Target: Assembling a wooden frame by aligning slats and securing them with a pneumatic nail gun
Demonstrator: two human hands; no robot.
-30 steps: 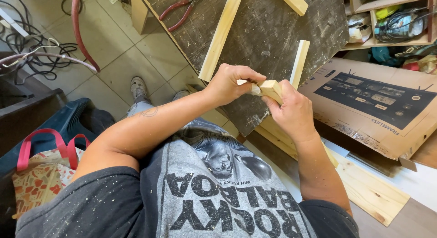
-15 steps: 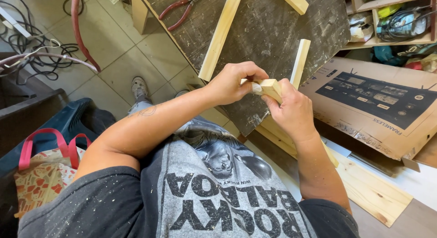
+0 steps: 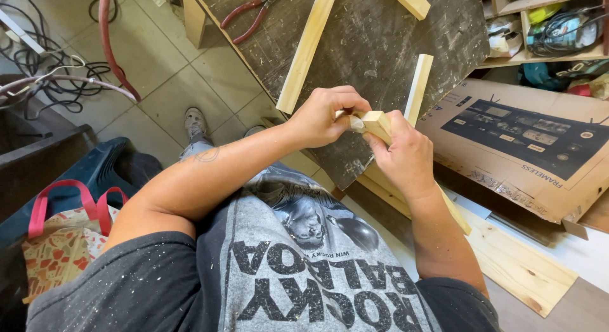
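Observation:
My right hand (image 3: 401,155) grips a short pale wooden strip (image 3: 376,122) by its near end, above my lap. My left hand (image 3: 325,116) pinches a small folded piece of light sandpaper (image 3: 354,121) against the end of that strip; the fingers hide most of it. Just beyond both hands lies a dark stained board (image 3: 374,46) with two long pale wooden slats (image 3: 309,47) resting on it, and a shorter slat (image 3: 419,86) right behind my right hand.
Red-handled pliers (image 3: 248,16) lie on the board's far left. A flat cardboard box (image 3: 526,141) leans at right, wooden planks (image 3: 517,265) below it. Cables and a red hose (image 3: 111,46) cross the tiled floor at left. A red-handled bag (image 3: 60,240) sits lower left.
My hands stay together on the strip; the left hand has shifted slightly along its end. The view moved a little.

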